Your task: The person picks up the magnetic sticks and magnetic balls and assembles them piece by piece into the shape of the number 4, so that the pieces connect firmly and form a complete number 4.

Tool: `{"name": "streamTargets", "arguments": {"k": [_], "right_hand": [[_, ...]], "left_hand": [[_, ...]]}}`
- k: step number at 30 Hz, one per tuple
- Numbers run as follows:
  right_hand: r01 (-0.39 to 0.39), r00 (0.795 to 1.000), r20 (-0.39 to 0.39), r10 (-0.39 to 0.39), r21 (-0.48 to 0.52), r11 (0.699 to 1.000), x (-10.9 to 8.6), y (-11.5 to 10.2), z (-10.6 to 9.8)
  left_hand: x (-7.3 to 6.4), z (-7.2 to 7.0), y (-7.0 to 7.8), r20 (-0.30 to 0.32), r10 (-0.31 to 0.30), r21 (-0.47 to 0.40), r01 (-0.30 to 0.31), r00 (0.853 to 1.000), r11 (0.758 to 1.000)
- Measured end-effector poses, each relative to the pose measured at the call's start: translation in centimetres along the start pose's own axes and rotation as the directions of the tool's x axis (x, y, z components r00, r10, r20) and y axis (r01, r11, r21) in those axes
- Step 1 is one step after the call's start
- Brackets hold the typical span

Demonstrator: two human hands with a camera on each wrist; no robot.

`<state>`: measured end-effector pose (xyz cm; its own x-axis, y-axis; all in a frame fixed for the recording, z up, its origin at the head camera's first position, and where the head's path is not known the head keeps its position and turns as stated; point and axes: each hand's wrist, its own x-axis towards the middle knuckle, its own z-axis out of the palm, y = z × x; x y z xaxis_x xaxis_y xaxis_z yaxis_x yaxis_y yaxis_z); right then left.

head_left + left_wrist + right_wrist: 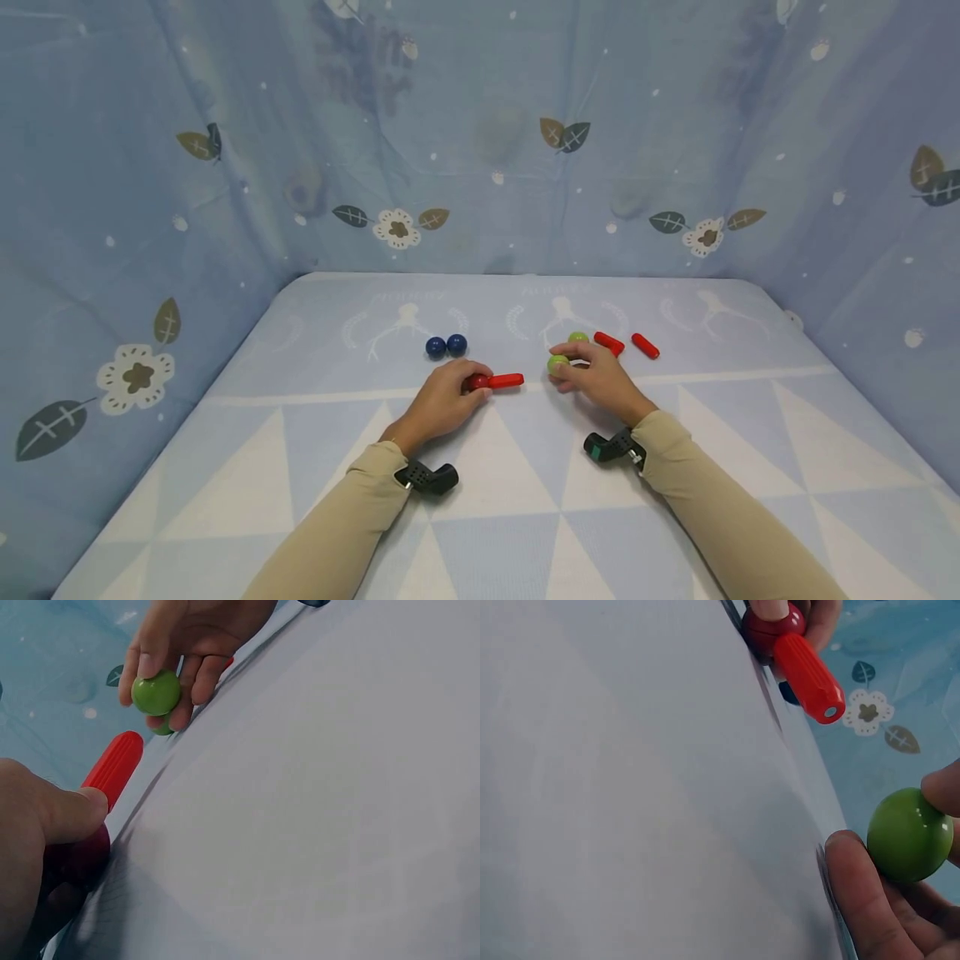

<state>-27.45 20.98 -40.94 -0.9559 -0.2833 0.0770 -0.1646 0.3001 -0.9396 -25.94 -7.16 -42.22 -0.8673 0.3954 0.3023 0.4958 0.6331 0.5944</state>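
Note:
My left hand grips a dark red ball low over the table. A ribbed red handle sticks out from the ball to the right, and the right wrist view shows a small hole in its free end. Fingers hide much of the ball. In my right hand a glossy green ball is pinched between thumb and fingers. Just behind that hand lies a second green ball, partly covered. Close by are a red handle and another red handle.
Toward the back left of the table a blue ball sits beside another blue ball. A patterned blue curtain stands behind the table and along both sides.

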Motion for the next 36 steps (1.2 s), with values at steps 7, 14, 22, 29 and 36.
{"name": "streamTargets", "arguments": {"k": [7,14,22,29,36], "right_hand": [[-0.012,0.999,0.047,0.013,-0.010,1.000,0.1,0.1,0.5],[-0.065,0.997,0.028,0.066,-0.054,0.996,0.0,-0.6,0.8],[-0.062,0.996,0.053,0.070,-0.142,0.988,0.1,-1.2,1.5],[-0.063,0.995,0.060,0.077,-0.212,0.975,-0.2,-1.4,1.3],[-0.065,0.995,0.066,0.081,-0.218,0.974,-0.4,-1.1,1.2]], "left_hand": [[-0.1,0.0,0.0,-0.002,-0.018,-0.001,0.018,1.000,1.000],[-0.1,-0.2,0.1,-0.008,-0.021,-0.002,0.021,1.000,1.000],[-0.5,-0.5,-0.1,-0.024,-0.050,0.015,0.051,0.998,0.999],[-0.1,-0.2,-0.1,-0.018,-0.017,0.010,0.017,1.000,1.000],[0.1,-0.1,0.0,0.010,0.001,0.023,-0.001,1.000,1.000]]}}
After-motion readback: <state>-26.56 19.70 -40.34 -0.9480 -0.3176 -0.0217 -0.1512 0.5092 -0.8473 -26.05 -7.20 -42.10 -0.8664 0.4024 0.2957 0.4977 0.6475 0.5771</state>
